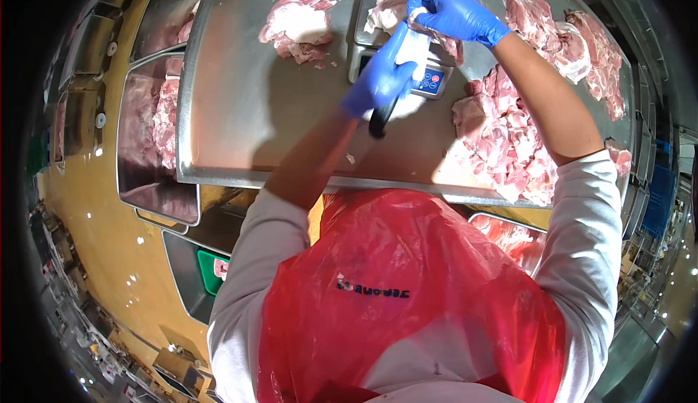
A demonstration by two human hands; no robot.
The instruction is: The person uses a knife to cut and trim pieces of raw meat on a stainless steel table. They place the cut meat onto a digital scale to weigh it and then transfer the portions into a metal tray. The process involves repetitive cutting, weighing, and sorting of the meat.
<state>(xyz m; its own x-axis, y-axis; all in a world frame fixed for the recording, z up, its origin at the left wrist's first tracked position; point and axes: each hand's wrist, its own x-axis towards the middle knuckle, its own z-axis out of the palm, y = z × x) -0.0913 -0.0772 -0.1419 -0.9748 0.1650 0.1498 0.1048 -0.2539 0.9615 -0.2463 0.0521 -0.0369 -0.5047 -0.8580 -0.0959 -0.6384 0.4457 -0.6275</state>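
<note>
My left hand [382, 79], in a blue glove, is closed round a black-handled knife [379, 121]; the handle sticks out below the fist, and the blade is mostly hidden. A bright white patch [413, 48] beside the fingers is too glaring to make out. My right hand [454, 14], also blue-gloved, is bent with fingers pinched together just above the left, on something small and pale that I cannot make out. Both are over a bench scale [361, 58] with a blue button panel [432, 79]. Raw meat [389, 7] lies on the scale beneath the right fingers.
On the steel table [233, 112] lie a single meat piece [299, 21] at left, a heap of cut meat [505, 138] at right and larger slabs [563, 39] behind it. Steel tubs [138, 156] stand off the left edge; one below holds a green container [209, 271].
</note>
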